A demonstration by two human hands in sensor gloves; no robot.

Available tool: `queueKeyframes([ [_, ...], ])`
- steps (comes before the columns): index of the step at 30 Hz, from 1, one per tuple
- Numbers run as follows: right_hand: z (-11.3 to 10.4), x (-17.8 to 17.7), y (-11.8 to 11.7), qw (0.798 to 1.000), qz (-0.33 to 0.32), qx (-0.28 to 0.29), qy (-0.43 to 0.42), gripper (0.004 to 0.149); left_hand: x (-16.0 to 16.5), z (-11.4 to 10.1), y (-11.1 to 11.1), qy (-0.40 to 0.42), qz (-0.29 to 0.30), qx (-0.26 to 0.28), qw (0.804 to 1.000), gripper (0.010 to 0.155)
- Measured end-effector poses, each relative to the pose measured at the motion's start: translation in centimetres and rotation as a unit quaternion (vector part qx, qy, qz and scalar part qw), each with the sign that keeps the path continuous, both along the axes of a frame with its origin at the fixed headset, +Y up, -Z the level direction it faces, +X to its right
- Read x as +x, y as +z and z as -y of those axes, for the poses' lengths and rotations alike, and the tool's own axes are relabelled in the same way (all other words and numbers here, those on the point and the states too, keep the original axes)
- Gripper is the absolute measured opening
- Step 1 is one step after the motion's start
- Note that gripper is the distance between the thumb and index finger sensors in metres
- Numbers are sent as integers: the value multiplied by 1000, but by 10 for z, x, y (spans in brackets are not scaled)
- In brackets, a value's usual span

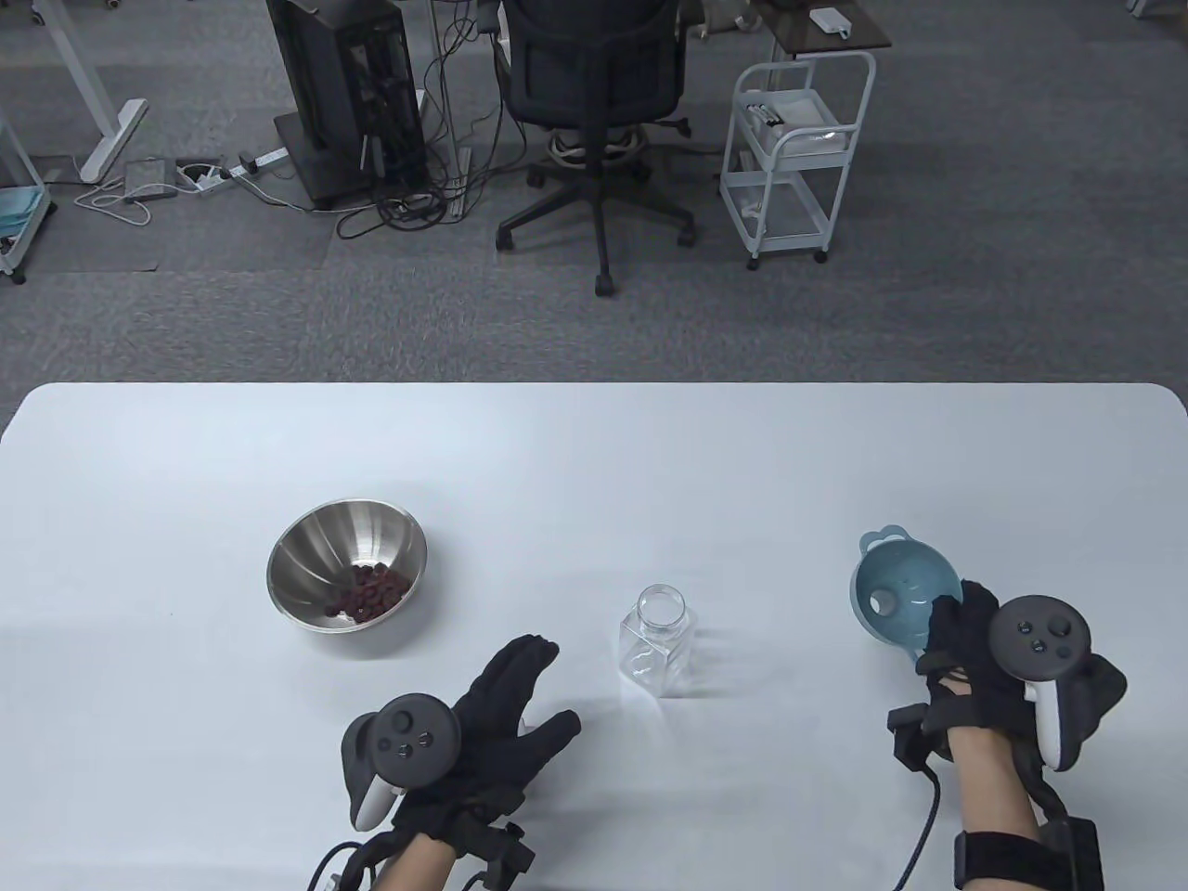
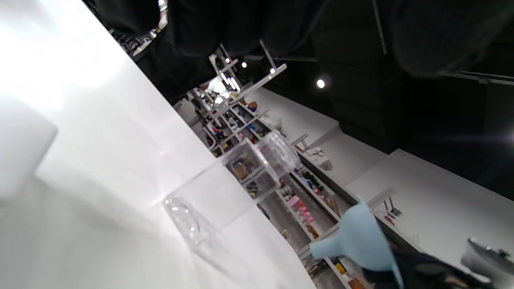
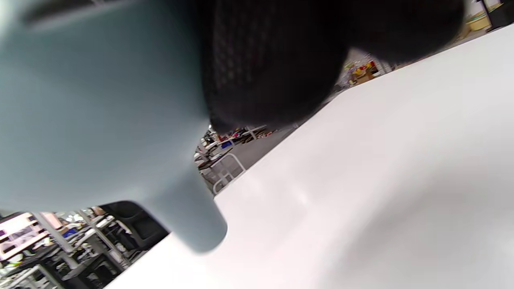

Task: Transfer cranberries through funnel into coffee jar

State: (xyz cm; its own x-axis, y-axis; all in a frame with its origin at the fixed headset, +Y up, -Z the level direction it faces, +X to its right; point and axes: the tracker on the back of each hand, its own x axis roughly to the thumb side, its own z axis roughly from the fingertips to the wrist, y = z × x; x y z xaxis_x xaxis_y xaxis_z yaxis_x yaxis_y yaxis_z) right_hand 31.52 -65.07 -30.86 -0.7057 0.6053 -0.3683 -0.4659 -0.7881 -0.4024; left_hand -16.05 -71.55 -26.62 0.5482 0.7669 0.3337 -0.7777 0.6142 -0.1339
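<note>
Right hand [image 1: 974, 650] gripped the funnel [image 1: 905, 594] (spout down-left), well right of the jar [image 1: 661, 650]; left hand [image 1: 501, 719] hovered spread, nearer it.

My left hand [image 1: 483, 724] lies low over the table [image 1: 594, 464], palm down, its fingers [image 1: 520, 664] stretched forward and a little spread, thumb out to the side, gripping nothing. The tracker sits on the back of it, toward my wrist. My right hand [image 1: 974, 659] is raised at the right side, fingers curled round the rim of the funnel [image 1: 900, 594], which it holds tilted with the mouth facing up and toward me. In the right wrist view a dark gloved finger presses against the funnel's outer wall.
</note>
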Motion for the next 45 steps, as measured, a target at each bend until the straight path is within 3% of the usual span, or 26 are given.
queueKeyframes([
  [9, -52, -52, -12, 998, -63, 14, 12, 49, 0, 0, 0, 1, -1, 0, 1000, 84],
  [18, -74, -107, -26, 992, -122, 11, 30, 48, -1, 0, 1, 2, -1, 0, 1000, 84],
  [30, -63, -167, -40, 982, -180, -27, 55, 48, -1, 0, 1, 3, -1, 3, 1000, 84],
  [45, -27, -187, -51, 975, -194, -76, 74, 50, -2, 0, 1, 4, -2, 4, 1000, 84],
])
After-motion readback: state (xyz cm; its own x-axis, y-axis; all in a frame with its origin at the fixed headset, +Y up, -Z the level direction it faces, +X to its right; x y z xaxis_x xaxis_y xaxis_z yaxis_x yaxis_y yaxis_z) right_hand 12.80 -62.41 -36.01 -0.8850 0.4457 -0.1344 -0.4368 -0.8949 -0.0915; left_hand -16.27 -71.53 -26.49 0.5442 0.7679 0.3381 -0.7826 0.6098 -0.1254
